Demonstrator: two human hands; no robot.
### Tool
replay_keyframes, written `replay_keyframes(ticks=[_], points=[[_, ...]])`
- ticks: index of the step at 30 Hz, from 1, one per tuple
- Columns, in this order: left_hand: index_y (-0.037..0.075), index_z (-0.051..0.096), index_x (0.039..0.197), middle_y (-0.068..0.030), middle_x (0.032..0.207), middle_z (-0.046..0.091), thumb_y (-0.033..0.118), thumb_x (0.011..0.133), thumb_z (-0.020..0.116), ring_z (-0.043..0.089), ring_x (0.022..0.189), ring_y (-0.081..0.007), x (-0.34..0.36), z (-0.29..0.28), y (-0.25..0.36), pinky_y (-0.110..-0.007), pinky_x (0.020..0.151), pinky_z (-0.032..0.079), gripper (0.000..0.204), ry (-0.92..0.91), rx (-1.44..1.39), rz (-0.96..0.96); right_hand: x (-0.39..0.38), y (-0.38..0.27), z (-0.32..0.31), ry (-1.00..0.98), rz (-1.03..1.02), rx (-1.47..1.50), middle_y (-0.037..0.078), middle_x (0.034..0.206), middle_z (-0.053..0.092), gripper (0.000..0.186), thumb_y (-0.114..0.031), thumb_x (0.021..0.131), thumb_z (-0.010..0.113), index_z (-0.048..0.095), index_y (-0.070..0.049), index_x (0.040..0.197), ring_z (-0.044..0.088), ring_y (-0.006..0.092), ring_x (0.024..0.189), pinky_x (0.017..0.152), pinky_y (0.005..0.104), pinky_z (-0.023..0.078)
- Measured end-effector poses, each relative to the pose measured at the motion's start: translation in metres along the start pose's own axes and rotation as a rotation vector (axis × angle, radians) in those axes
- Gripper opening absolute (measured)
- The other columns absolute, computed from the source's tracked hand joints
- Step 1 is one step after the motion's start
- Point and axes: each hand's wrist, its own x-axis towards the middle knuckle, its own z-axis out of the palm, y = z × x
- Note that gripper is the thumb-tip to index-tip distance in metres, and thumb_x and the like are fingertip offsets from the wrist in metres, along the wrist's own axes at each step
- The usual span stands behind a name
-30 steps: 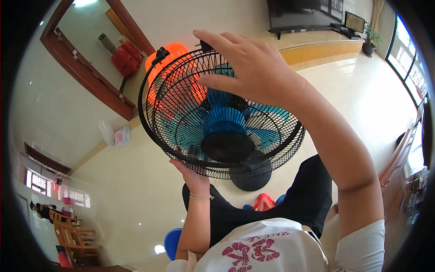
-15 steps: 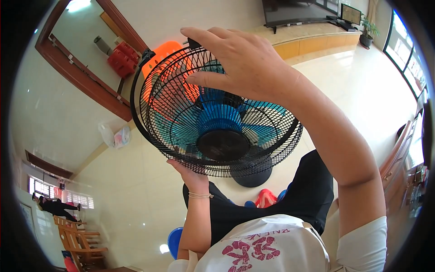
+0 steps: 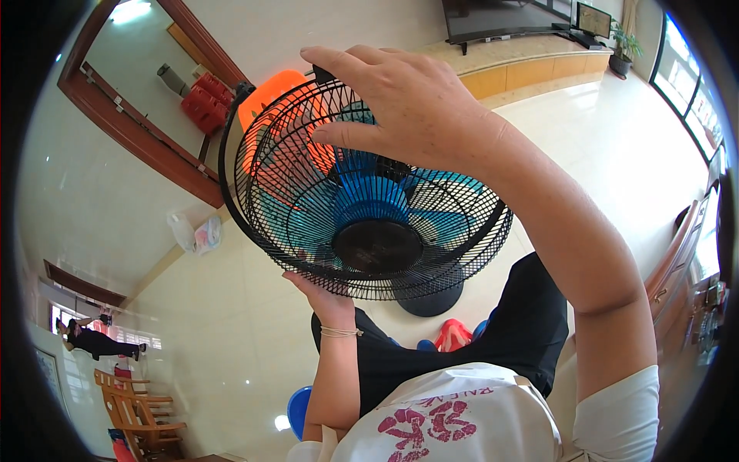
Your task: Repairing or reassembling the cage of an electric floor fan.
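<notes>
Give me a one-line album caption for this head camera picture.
Left hand under, right hand atop the black fan grille covering blue blades.

— What's shifted?
— The fan guard (image 3: pixel 362 192) has tipped further left under the right hand (image 3: pixel 408 108).
— And the left hand (image 3: pixel 327 296)?
— Slid along the guard's lower rim as it turned.
</notes>
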Motion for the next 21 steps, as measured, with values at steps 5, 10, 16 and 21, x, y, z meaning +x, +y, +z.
replay_keyframes(ticks=[5,10,16,21], points=[[0.015,0.027,0.15,-0.0103,0.15,0.033,0.073,0.091,0.028,0.034,0.136,-0.0284,-0.0011,0.0054,0.0006,-0.045,0.113,0.027,0.082,0.002,-0.011,-0.019,-0.0001,0.0034,0.001,0.02,-0.016,-0.008,0.015,0.108,0.065,0.067,-0.052,0.085,0.062,0.048,-0.008,0.134,0.064,0.0317,0.101,0.087,0.0403,0.052],[0.013,0.028,0.149,-0.0098,0.15,0.033,0.072,0.092,0.029,0.034,0.136,-0.0278,-0.0004,-0.0006,-0.0001,-0.044,0.114,0.027,0.082,-0.039,-0.025,-0.015,-0.0003,0.0019,-0.0002,0.018,-0.017,0.001,0.015,0.109,0.065,0.067,-0.052,0.085,0.062,0.049,-0.008,0.134,0.064,0.0318,0.101,0.087,0.0403,0.052],[0.012,0.027,0.149,-0.0092,0.15,0.033,0.07,0.092,0.032,0.034,0.136,-0.0274,-0.0013,-0.0016,-0.001,-0.043,0.114,0.027,0.081,-0.017,-0.019,0.009,-0.0005,0.0017,-0.0011,-0.02,-0.012,0.04,0.015,0.112,0.064,0.068,-0.052,0.083,0.063,0.049,-0.01,0.135,0.063,0.0329,0.103,0.09,0.0415,0.05],[0.012,0.027,0.149,-0.0084,0.152,0.031,0.072,0.091,0.029,0.031,0.138,-0.0272,-0.001,0.0045,-0.0011,-0.043,0.114,0.025,0.084,0.006,0.014,0.021,0.0009,0.0072,0.0005,0.01,-0.041,-0.016,0.015,0.116,0.063,0.068,-0.053,0.083,0.063,0.048,-0.012,0.136,0.06,0.0338,0.108,0.094,0.0431,0.047]])
